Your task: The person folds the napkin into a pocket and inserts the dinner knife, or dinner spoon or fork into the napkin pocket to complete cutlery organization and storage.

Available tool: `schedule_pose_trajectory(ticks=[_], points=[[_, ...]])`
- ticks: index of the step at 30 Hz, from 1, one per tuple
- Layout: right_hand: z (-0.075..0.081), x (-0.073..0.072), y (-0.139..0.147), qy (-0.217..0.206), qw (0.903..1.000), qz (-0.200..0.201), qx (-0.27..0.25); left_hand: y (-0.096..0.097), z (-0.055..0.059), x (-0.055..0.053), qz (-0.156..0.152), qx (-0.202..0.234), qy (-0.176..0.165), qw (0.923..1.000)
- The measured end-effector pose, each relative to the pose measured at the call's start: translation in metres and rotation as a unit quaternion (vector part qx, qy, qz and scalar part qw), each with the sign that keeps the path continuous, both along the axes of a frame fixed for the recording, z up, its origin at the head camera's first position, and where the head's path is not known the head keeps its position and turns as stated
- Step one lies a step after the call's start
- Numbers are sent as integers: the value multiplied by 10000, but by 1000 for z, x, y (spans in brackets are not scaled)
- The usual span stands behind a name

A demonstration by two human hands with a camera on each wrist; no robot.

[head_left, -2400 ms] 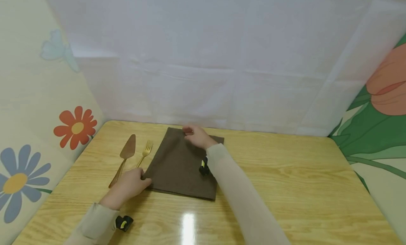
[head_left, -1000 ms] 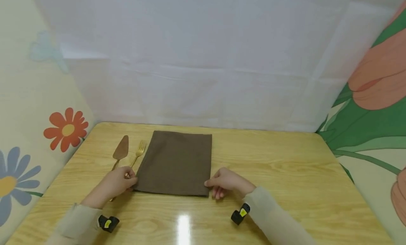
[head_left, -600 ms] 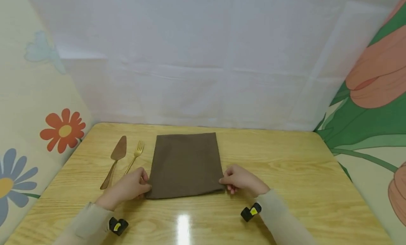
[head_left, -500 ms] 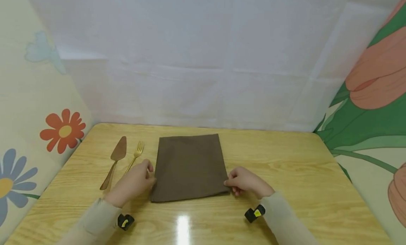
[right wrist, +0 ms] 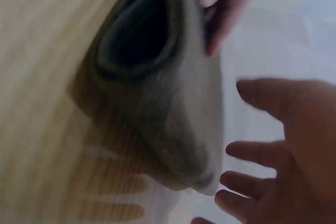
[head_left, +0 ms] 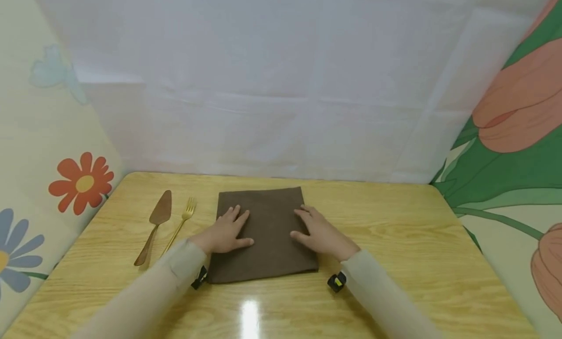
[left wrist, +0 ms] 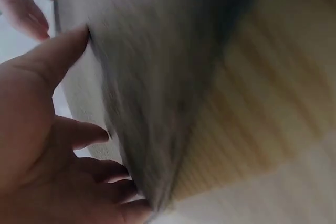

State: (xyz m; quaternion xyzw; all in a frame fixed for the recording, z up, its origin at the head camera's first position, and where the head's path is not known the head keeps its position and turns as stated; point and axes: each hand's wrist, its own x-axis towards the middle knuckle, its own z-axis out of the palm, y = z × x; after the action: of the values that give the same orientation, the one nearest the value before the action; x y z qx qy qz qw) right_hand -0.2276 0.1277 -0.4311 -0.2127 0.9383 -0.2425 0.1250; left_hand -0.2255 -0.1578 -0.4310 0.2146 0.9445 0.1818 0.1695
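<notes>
Head view: folded brown cloth [head_left: 272, 227] flat on the desk [head_left: 395, 241], far edge just short of the white sheet [head_left: 263, 109]. Left hand [head_left: 225, 233] released, fingers spread over the cloth's left part; right hand [head_left: 322, 234] loose, fingers extended over its right edge, contact hard to judge. Yellow patch [head_left: 338, 282] on the right wrist's black camera [head_left: 332, 284], too small to read. Fork [head_left: 189, 211] and cake server [head_left: 161, 209] apart to its left; desk wide on the right, toward the painted wall [head_left: 509, 173]. Right wrist view: layered fold [right wrist: 163, 90] gaping.
</notes>
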Motion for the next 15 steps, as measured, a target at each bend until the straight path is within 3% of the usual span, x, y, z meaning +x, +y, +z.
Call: schedule_pose_trajectory(ticks=[3,6,15], points=[[-4,-15,-11,-154,9956,448,803,-4,1,-3,-29,-154,-45,9999],[-7,-28,-18,-236,9892,599,1318,-7,2,-7,-32,-328,-79,9994],[-8,-58,-42,157,9829,493,1766,5,8,-34,121,-928,35,9956]])
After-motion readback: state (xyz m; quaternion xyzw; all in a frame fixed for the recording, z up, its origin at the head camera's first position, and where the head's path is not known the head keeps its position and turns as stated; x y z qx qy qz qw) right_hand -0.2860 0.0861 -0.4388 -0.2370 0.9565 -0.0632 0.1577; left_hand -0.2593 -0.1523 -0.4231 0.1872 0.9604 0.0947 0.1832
